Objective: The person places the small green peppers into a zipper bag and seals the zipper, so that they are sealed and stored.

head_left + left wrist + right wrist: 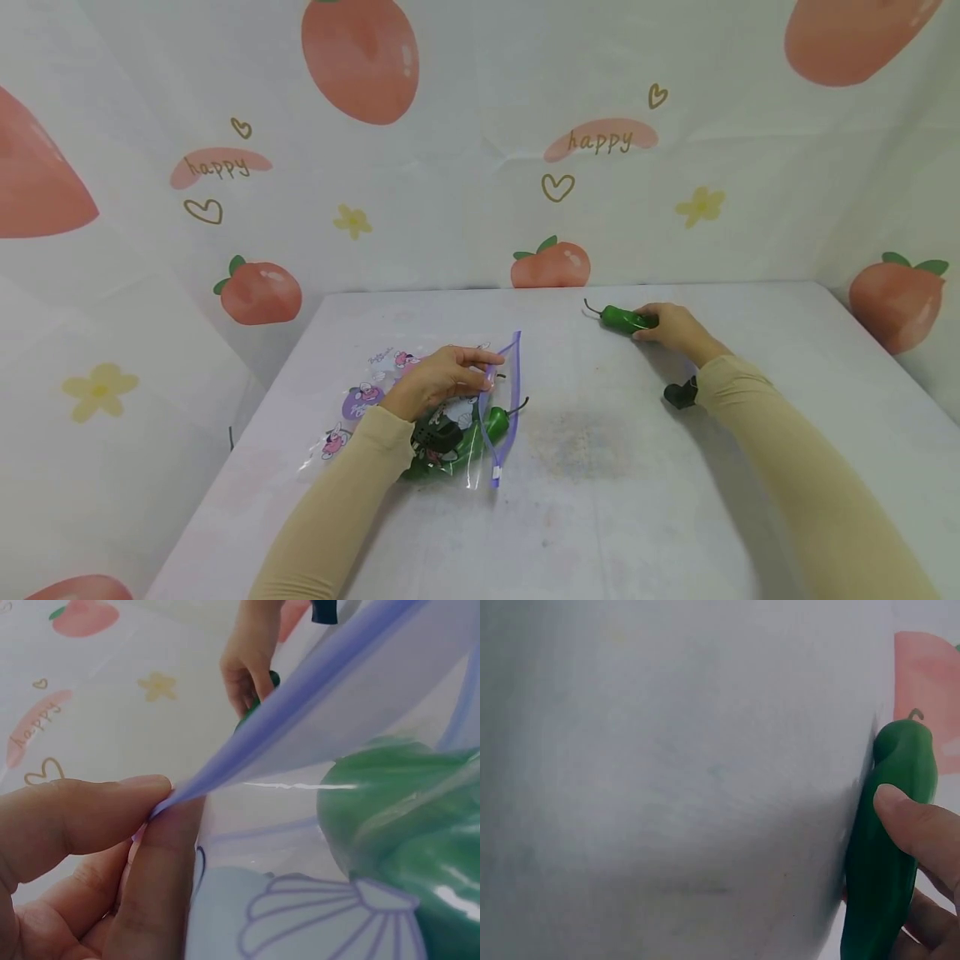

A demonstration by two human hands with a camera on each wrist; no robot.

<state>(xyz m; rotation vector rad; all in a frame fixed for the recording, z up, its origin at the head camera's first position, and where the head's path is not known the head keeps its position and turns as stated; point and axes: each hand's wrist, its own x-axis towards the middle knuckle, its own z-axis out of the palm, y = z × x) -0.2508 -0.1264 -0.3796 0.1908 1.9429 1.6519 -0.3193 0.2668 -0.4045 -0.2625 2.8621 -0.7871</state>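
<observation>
My right hand (671, 329) grips a long green pepper (618, 319) near the back of the table, its thin stem pointing left. In the right wrist view the thumb lies across the side of this pepper (889, 840). My left hand (442, 379) pinches the purple zip edge (247, 724) of a clear printed plastic bag (371, 392) between thumb and fingers. The bag's mouth gapes to the right. Inside the bag lie green peppers (495, 425), one with its stem sticking out at the mouth; the left wrist partly covers them.
The white table (585, 517) carries brownish smudges right of the bag. A purple slider end with a white tab (496, 473) hangs at the bag's near corner. Behind the table stands a white cloth backdrop (465, 183) printed with peaches, hearts and flowers.
</observation>
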